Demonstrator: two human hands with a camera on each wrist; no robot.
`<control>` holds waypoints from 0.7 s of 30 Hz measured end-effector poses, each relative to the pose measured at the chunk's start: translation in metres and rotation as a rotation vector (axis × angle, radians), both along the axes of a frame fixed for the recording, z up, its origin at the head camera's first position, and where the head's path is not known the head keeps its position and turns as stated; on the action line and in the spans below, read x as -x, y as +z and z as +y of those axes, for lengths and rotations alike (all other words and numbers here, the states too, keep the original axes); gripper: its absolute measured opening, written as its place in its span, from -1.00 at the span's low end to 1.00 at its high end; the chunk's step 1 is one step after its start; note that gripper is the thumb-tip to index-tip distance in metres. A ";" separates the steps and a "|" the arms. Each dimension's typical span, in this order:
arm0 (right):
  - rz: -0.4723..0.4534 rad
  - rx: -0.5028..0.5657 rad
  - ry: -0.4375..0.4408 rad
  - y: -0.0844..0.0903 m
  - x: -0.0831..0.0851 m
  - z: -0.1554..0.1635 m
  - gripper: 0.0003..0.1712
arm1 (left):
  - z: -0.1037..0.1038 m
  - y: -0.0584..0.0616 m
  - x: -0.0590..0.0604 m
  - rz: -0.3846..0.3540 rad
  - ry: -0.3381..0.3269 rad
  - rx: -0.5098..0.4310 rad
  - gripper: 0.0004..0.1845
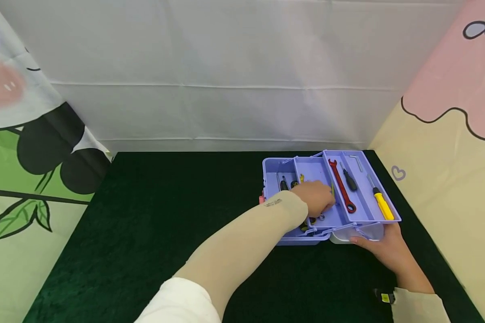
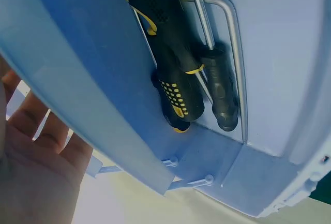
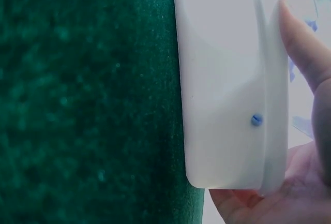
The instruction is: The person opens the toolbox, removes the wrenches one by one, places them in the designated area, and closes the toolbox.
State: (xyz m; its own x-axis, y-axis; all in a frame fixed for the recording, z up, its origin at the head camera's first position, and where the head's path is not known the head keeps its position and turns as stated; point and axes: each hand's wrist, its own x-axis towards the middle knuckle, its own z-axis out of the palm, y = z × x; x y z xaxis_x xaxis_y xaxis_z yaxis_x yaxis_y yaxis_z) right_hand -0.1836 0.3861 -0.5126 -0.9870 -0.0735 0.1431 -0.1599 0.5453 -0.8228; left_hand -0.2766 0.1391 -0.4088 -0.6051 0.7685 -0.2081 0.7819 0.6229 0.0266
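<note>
Setting: dark green velvety cloth (image 1: pixel 153 233) covers the table, with white sheeting hung behind and cartoon-printed drapes at either side.
Left hand: the left hand (image 1: pixel 316 197) reaches into the middle of the lilac toolbox (image 1: pixel 291 168), knuckles up, fingers bent down among the tools; whether it grips anything there I cannot tell. In the left wrist view its palm and fingers (image 2: pixel 36 151) look relaxed beside a tray wall.
Right hand: the right hand (image 1: pixel 388 249) holds the near right corner of the toolbox, thumb on top of a white plastic piece (image 1: pixel 347 234), fingers underneath; the right wrist view shows the thumb (image 3: pixel 305 43) laid along that white piece (image 3: pixel 222 94).
Upper tray: the raised tray (image 1: pixel 363 211) on the right carries a red spanner (image 1: pixel 341 185), a black-handled screwdriver (image 1: pixel 349 179), a yellow-handled screwdriver (image 1: pixel 381 202) and a hex key (image 1: pixel 356 161).
Lower compartment: black and yellow screwdriver handles (image 2: pixel 170 74) lie side by side against a bent metal hex key (image 2: pixel 235 69), just left of the left hand.
Toolbox position: far right part of the table, close to the back edge.
</note>
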 end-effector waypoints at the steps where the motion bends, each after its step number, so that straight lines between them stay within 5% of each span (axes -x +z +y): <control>1: 0.000 -0.002 -0.002 0.000 0.000 0.000 0.42 | 0.000 0.000 0.001 -0.003 -0.004 -0.002 -0.86; 13: -0.029 -0.018 -0.013 0.000 -0.001 0.002 0.45 | 0.006 0.005 0.003 -0.062 -0.035 0.005 -0.80; 21: -0.017 -0.009 0.000 0.000 0.001 0.001 0.43 | 0.004 0.011 0.003 0.007 -0.082 0.052 -0.80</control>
State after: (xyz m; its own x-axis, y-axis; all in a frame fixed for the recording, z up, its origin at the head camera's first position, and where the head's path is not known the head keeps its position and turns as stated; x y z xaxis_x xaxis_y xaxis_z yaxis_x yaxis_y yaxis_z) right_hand -0.1847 0.3868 -0.5124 -0.9893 -0.0749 0.1252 -0.1457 0.5523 -0.8208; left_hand -0.2792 0.1436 -0.3983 -0.5425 0.8037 -0.2447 0.8302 0.5573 -0.0101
